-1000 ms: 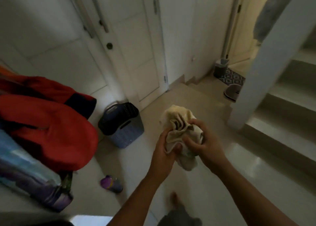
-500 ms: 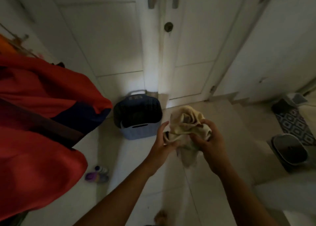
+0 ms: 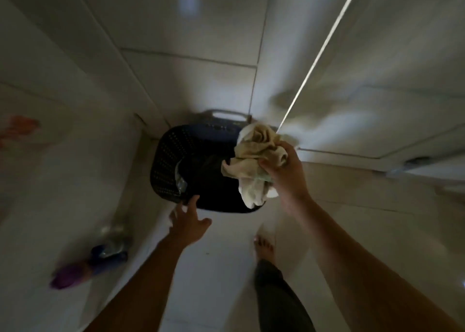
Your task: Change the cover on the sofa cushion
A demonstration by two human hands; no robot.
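Head view, dim. Tiled floor is seen below white door panels. A dark perforated laundry basket is set against the doors, with some cloth inside. A crumpled cream cushion cover is held bunched above the basket's right rim, clenched in the right grip. The left grip is released, fingers spread at the near rim; contact cannot be confirmed. Removal is judged done, disposal nearly so. Cushion and fresh cover are not seen; re-covering is judged outstanding.
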